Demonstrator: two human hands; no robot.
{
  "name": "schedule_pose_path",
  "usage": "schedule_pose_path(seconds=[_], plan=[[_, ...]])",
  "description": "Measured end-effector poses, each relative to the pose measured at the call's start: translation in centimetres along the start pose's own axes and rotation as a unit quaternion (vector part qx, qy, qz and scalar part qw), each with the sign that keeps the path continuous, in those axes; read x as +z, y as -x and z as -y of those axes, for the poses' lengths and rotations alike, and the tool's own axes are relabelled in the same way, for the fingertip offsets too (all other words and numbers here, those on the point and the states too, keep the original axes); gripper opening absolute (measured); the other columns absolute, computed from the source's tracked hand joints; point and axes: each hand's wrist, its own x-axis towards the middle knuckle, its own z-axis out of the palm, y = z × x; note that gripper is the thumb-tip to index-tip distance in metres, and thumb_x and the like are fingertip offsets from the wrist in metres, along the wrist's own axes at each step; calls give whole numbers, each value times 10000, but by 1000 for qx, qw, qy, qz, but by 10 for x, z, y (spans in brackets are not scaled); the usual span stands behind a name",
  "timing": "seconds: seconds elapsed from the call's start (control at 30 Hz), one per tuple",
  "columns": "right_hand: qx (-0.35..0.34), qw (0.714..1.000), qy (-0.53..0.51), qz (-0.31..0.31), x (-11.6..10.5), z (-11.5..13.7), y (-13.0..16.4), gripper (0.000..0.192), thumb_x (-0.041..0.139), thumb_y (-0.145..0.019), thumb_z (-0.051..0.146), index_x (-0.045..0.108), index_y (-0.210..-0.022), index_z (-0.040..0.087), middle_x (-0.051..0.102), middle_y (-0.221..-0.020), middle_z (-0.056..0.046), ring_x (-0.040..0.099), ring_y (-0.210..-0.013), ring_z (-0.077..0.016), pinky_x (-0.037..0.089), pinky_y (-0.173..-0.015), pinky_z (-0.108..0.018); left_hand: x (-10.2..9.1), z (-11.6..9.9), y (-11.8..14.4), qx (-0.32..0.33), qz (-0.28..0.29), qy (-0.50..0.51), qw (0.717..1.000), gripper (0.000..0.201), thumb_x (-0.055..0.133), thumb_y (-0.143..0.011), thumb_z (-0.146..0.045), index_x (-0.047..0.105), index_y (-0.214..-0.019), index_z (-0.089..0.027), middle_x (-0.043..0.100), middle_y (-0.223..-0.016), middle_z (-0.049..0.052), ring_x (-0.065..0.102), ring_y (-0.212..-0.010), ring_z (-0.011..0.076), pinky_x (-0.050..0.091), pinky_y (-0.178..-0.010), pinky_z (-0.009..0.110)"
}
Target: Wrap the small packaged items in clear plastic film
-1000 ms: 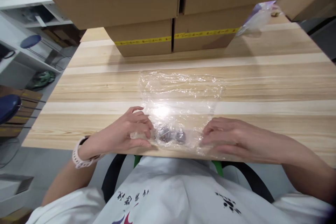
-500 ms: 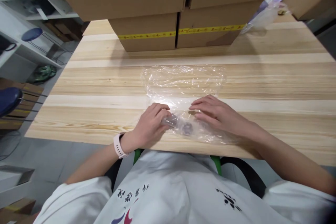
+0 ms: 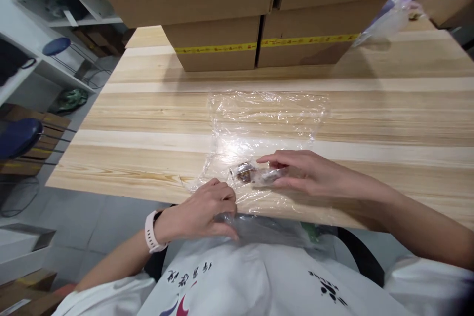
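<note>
A crinkled clear plastic sheet (image 3: 270, 113) lies spread on the wooden table, its near part hanging over the front edge towards my lap. My left hand (image 3: 209, 210) is closed at that edge, pinching the film between thumb and fingers. On the sheet rests a small item (image 3: 245, 173) with a shiny brown end and a clear or greyish wrapped body; its exact kind is hard to make out. My right hand (image 3: 305, 173) has thumb and fingers closed round the body's right end, the brown end pointing left.
Stacked cardboard boxes (image 3: 222, 42) with yellow tape stand at the back of the table (image 3: 129, 108). A clear plastic bag (image 3: 385, 22) lies at the far right. Blue stools (image 3: 22, 137) and white shelving (image 3: 48, 79) are on the left.
My left hand has let go of the small item and drawn back towards me, pulling film over the table edge. My right hand has closed on the item, whose brown end now shows.
</note>
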Motion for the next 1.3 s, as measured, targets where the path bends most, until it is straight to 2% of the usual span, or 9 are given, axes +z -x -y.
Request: schedule_pose_path(seconds=[0.17,0.33,0.5,0.7,0.83,0.93,1.07,1.17,1.3], plan=[[-125,988,87,26,9,2,-39,196,531,-985,282,700,-1070,230,626,-1234,-95,539,-1131,-256,448,-943,-418,12,4,-3,-32,-66,6,997,350,509,-1043,-418,660,-814,-201,647,-862,35,595,-810,180,463,-824,357],[-151,983,87,62,16,-1,-45,84,610,-955,238,646,-1030,231,599,-1281,-64,515,-1145,-232,434,-973,-411,27,10,7,-97,-216,-27,971,79,586,-982,-244,576,-1057,-223,575,-1306,138,594,-1174,261,546,-900,395],[-145,987,37,56,22,0,-30,66,642,-973,287,692,-957,246,624,-1186,-38,530,-1119,-202,450,-948,-363,17,20,0,-123,-166,-84,975,689,633,-907,-202,304,-1506,-287,529,-1433,154,603,-1215,305,574,-869,440],[-144,989,-20,19,31,-9,-26,58,727,-926,300,763,-955,267,660,-1089,-30,573,-1045,-179,471,-907,-344,-1,18,-36,-132,-59,-137,980,160,558,-826,-73,568,-923,-200,647,-888,48,615,-764,219,468,-644,330],[-182,976,-21,-119,14,-14,-15,135,644,-962,218,764,-1016,253,682,-1107,-71,566,-1106,-226,460,-959,-437,-25,11,-51,-102,-231,-62,966,66,600,-850,-144,570,-820,-195,659,-980,81,586,-938,247,465,-837,401],[-163,958,-108,-212,-7,-18,-8,154,675,-936,224,761,-1044,294,691,-1082,-50,599,-1136,-229,485,-965,-431,-47,9,-58,-104,-368,151,911,155,664,-815,-181,538,-725,-194,687,-1032,74,616,-1031,239,470,-922,395],[-65,946,-194,-250,-9,-25,-16,101,752,-879,279,772,-978,292,672,-1026,-28,654,-958,-186,525,-838,-354,-53,15,-79,-169,-436,456,757,318,789,-716,-219,475,-671,-193,735,-946,58,687,-929,224,536,-804,352],[-8,954,-171,-245,9,-33,-30,96,723,-896,315,765,-954,252,653,-1075,-46,646,-962,-188,536,-842,-364,-41,25,-100,-223,-448,570,651,336,835,-621,-171,506,-686,-182,736,-815,39,688,-736,180,538,-688,308],[-37,956,-54,-286,17,-38,-32,130,655,-949,316,741,-1013,243,625,-1223,-80,590,-1138,-238,511,-955,-451,-31,40,-109,-233,-421,620,620,276,853,-592,-111,623,-741,-132,711,-712,17,652,-619,130,539,-647,272]])
